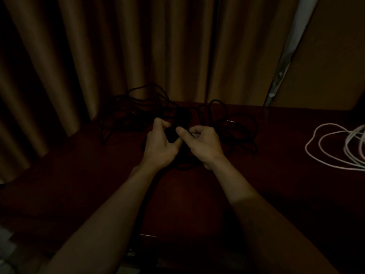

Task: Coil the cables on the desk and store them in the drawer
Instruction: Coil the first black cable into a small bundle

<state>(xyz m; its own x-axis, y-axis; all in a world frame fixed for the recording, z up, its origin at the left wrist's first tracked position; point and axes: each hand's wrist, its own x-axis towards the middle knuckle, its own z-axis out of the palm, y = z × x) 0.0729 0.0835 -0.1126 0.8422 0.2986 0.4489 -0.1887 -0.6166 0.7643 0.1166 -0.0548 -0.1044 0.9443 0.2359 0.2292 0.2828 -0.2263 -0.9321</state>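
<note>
Left of the dark bundle, loose loops of the black cable are sprawling across the tabletop toward the curtain, not yet gathered. The left hand is curling its fingers round the bundle and gripping it. The right hand, just right of the bundle, is pinching what looks like a strand of the same cable. Further right of the bundle, more black loops are lying slack. Well right of the bundle, the white cable is lying in loose rings, untouched. I am judging the coiling as barely begun: nothing is being stored, and no drawer is showing clearly.
</note>
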